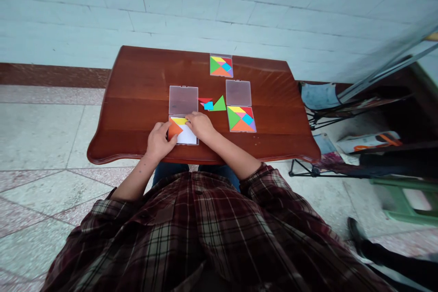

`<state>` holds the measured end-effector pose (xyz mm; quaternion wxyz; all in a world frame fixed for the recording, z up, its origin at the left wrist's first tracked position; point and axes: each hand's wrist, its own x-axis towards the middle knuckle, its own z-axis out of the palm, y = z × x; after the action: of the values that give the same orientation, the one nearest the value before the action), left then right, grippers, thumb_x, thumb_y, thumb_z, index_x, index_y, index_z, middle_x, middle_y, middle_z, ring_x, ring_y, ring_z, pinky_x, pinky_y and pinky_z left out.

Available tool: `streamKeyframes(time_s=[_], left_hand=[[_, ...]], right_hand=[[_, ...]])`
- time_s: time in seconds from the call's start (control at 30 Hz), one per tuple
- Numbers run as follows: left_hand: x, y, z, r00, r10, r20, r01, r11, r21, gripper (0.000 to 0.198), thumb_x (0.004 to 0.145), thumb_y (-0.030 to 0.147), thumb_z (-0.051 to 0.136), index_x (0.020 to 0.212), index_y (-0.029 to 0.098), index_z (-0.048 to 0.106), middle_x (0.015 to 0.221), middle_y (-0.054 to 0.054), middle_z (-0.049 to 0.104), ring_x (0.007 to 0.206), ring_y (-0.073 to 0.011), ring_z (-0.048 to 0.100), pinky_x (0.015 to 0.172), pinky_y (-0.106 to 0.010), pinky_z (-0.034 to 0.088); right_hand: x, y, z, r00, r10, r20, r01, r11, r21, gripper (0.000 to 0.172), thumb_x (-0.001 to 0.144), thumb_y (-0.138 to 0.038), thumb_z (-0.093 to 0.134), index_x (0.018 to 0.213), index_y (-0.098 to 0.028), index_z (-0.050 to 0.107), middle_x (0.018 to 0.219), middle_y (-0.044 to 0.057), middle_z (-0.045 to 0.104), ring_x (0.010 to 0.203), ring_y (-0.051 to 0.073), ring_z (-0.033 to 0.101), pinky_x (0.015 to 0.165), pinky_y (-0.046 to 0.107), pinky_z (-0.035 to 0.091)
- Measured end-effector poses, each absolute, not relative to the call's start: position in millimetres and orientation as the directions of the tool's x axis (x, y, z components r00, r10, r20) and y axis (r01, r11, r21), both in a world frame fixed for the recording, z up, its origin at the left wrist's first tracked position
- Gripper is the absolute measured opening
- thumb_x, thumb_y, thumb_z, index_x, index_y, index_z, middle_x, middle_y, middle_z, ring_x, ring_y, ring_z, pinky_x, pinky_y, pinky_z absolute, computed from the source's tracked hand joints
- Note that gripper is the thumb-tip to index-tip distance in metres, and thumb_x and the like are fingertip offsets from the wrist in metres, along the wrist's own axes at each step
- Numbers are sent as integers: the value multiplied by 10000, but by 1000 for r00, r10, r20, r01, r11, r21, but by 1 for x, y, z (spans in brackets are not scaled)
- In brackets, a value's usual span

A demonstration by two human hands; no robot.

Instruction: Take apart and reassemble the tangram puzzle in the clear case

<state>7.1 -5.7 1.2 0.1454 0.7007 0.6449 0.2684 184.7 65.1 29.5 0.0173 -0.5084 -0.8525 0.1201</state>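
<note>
My left hand [159, 142] has its thumb and fingers around the edges of an orange triangle tangram piece [175, 128], which lies in the left part of an open tangram case [188, 136] with a white bottom. At the top of that tray, the fingertips of my right hand [201, 126] are on a yellow parallelogram piece [178, 121] and partly cover it. The clear lid [184, 99] lies folded back behind the tray. Loose on the table, beyond my right hand, are a green triangle [219, 104], a blue square [208, 106], a red triangle [205, 100] and a mostly covered pink piece.
On the right of the wooden table [143, 73] lies a second open case with a filled tangram [241, 119]. Another filled tangram case [221, 66] sits near the back edge. Folding chairs [320, 96], a green stool [407, 198] and another person's leg [393, 251] are at the right.
</note>
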Motion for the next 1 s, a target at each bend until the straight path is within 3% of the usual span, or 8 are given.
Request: streamKeyframes(time_s=[0.27, 0.53, 0.8, 1.0], left_hand=[[9, -4, 0, 33, 980, 197, 851, -131, 508, 425, 787, 336, 593, 1170, 153, 602, 1021, -90, 590, 875, -214, 580, 814, -331, 498], [7, -2, -3, 34, 980, 198, 851, -132, 508, 363, 822, 353, 568, 1119, 155, 633, 1037, -96, 588, 876, -215, 585, 827, -335, 497], [7, -3, -1, 4, 980, 201, 833, -115, 541, 361, 807, 357, 609, 1112, 166, 634, 1005, -87, 591, 857, -209, 590, 812, -331, 504], [6, -2, 0, 21, 979, 201, 829, -129, 545, 341, 807, 326, 590, 1099, 155, 636, 1025, -96, 596, 876, -215, 596, 814, -328, 502]], right_hand=[[175, 62, 29, -435, 899, -58, 884, 414, -217, 282, 963, -249, 417, 1088, -141, 646, 1048, 115, 654, 953, 225, 596, 799, 312, 410], [188, 61, 37, -418, 908, -16, 845, 382, -375, 262, 942, -214, 436, 1106, -153, 631, 1073, 105, 649, 994, 212, 578, 827, 304, 405], [231, 58, 32, -262, 962, 77, 789, 259, -557, 259, 899, -185, 432, 1046, -186, 645, 1025, 72, 677, 993, 200, 599, 834, 307, 438], [273, 49, 17, -110, 994, 25, 814, 105, -571, 253, 877, -201, 454, 1016, -175, 665, 1036, 86, 689, 945, 208, 628, 841, 324, 462]])
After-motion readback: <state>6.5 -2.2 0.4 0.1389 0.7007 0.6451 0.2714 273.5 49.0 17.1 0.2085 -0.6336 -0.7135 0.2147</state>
